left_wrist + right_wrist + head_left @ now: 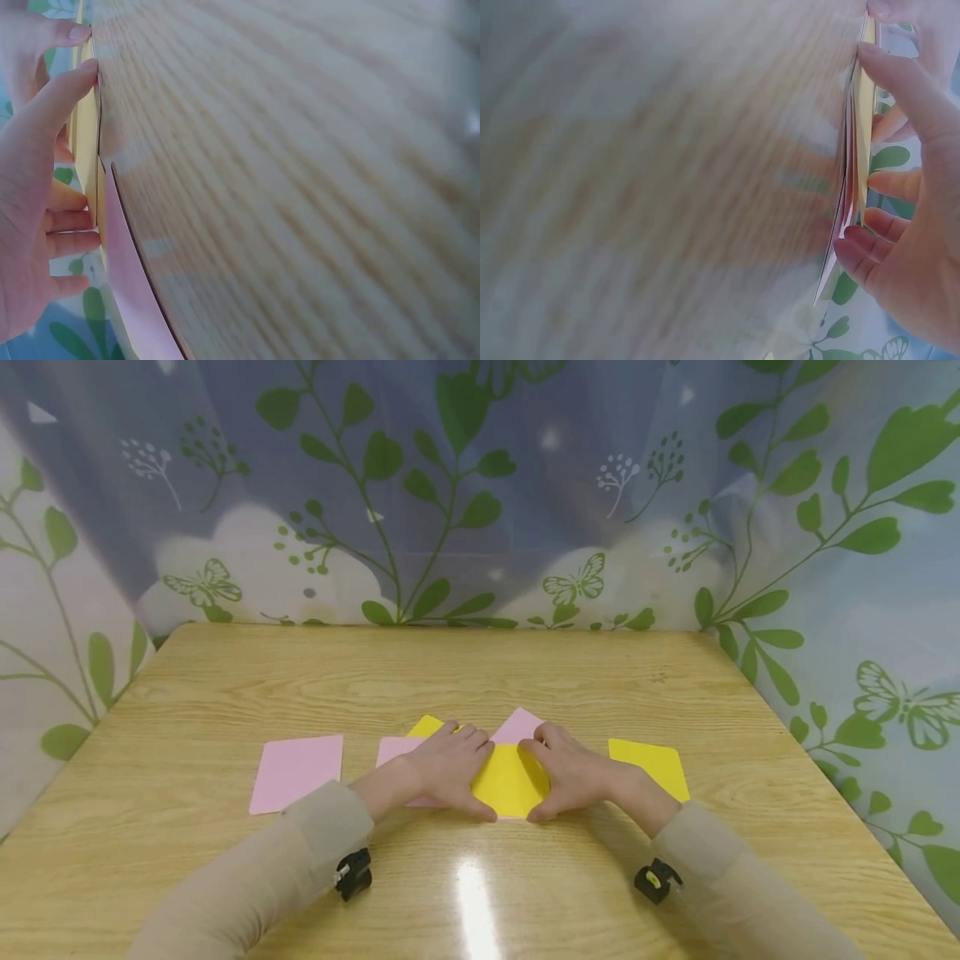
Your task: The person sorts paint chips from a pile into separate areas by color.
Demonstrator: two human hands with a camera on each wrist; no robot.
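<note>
Between my two hands lies a yellow square card (508, 781) on top of a pink card (519, 725), whose turned corner sticks out at the far side. With thumb at the near edge and fingers along the left side, my left hand (450, 768) holds the yellow card. My right hand (576, 771) mirrors this on the right side, its thumb close to the left thumb. In the right wrist view, pink layers (846, 176) show under the yellow card (865, 112), with fingertips at their edges. Part of another pink card (395, 748) is hidden by my left hand.
A yellow corner (426, 725) pokes out behind the left-hand pink card. Farther left lies a single pink card (296, 774), and a yellow card (652, 767) lies right, partly behind my right wrist. The wooden table (420, 668) ends at a leaf-printed curtain (450, 527).
</note>
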